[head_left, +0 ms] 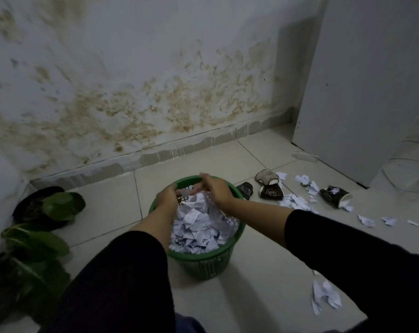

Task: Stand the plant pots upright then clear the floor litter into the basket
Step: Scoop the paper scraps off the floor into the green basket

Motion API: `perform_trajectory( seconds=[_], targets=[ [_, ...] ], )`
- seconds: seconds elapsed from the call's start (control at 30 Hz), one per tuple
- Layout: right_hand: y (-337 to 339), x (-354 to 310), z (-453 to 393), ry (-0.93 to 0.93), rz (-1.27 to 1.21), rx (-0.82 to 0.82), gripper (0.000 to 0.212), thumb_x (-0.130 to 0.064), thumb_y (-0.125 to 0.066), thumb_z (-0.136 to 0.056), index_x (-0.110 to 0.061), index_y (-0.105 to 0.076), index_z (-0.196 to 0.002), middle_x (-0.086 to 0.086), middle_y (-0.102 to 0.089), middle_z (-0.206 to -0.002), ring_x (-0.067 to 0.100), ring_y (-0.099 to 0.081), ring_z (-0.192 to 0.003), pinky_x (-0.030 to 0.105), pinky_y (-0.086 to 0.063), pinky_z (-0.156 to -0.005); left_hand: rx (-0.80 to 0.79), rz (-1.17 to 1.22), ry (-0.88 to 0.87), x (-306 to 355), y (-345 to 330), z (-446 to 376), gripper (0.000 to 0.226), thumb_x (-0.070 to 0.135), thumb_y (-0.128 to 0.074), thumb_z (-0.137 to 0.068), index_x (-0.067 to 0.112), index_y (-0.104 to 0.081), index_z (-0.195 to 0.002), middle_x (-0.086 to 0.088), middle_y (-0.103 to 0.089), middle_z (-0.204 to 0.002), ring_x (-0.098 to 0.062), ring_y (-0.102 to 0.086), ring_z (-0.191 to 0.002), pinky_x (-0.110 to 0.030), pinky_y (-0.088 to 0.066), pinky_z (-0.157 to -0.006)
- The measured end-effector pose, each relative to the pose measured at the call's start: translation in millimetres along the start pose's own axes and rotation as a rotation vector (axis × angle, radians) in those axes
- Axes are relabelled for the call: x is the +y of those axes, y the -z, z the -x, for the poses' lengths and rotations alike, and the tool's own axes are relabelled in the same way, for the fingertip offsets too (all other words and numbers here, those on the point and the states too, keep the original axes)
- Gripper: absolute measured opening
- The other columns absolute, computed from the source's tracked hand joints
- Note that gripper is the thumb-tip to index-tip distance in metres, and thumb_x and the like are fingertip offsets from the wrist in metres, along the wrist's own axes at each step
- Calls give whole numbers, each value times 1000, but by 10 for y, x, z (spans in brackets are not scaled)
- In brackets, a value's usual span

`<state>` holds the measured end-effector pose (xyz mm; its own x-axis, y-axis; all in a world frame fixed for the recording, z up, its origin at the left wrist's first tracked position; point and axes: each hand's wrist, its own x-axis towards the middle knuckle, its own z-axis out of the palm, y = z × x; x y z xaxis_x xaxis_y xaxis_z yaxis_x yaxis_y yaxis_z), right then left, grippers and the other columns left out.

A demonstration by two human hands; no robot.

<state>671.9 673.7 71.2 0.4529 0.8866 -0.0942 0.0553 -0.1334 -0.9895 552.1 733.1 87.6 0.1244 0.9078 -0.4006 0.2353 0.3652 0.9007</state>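
Observation:
A green plastic basket (204, 267) stands on the tiled floor, heaped with torn white paper (198, 231). My left hand (167, 197) and right hand (216, 188) meet over its far rim, cupped around a clump of paper scraps on top of the heap. Three black plant pots with green leaves (39, 205) (35, 241) (23, 284) stand along the left wall. Several crushed brown paper cups (270, 192) (334, 195) lie on the floor to the right of the basket. White paper scraps (297, 201) (326, 296) lie scattered among them and nearer to me.
A stained wall (155, 92) runs behind the basket. A white panel (347, 92) stands at the right, with a clear plastic wrapper (304, 156) at its foot and a clear plastic object (407, 171) at the far right edge.

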Motion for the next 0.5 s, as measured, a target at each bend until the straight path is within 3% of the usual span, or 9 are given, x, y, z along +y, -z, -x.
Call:
perform_trajectory(
  seconds=[0.1, 0.2, 0.27, 0.37, 0.43, 0.5],
  targets=[
    [34, -91, -19, 58, 22, -37, 50, -30, -37, -103, -2, -74, -86, 19, -74, -90, 26, -69, -87, 22, -52, -76, 38, -189, -90, 5, 23, -16, 35, 37, -55, -86, 7, -71, -94, -16, -70, -96, -33, -65, -89, -36, -51, -81],
    [54, -113, -92, 133, 58, 1, 36, -24, -44, -100, -6, -74, -95, 17, -75, -90, 30, -70, -90, 35, -56, -81, 85, -308, -160, 44, 0, 19, 33, 38, -58, -86, 11, -77, -88, -9, -71, -90, -26, -63, -82, -31, -51, -75],
    [21, -109, -128, 159, 167, 68, 37, -27, -45, -99, -16, -76, -83, 8, -75, -91, 26, -68, -91, 39, -53, -90, 150, -360, -208, 69, -35, 67, 32, 34, -55, -89, 15, -78, -80, -5, -67, -81, -18, -56, -68, -27, -41, -60],
    [59, -194, -116, 164, 217, 125, 48, -28, -37, -102, -23, -66, -63, 1, -71, -79, 22, -65, -80, 37, -50, -86, 203, -353, -277, 66, -47, 78, 43, 32, -44, -95, 15, -78, -74, -4, -66, -78, -18, -53, -66, -26, -35, -63],
    [122, -278, -98, 33, 143, -10, 57, -35, -28, -104, -15, -59, -61, 1, -59, -64, 19, -52, -61, 31, -42, -66, 186, -335, -266, 108, -38, 65, 54, 36, -39, -97, 15, -74, -62, -4, -65, -70, -19, -51, -64, -28, -37, -66],
    [185, -298, -66, -256, 20, -214, 70, -51, -14, -103, -8, -53, -65, 7, -47, -61, 19, -40, -56, 28, -30, -57, 40, -182, -102, 112, -46, 47, 67, 43, -30, -100, 8, -66, -55, -5, -60, -54, -20, -44, -53, -28, -37, -58]
  ],
)
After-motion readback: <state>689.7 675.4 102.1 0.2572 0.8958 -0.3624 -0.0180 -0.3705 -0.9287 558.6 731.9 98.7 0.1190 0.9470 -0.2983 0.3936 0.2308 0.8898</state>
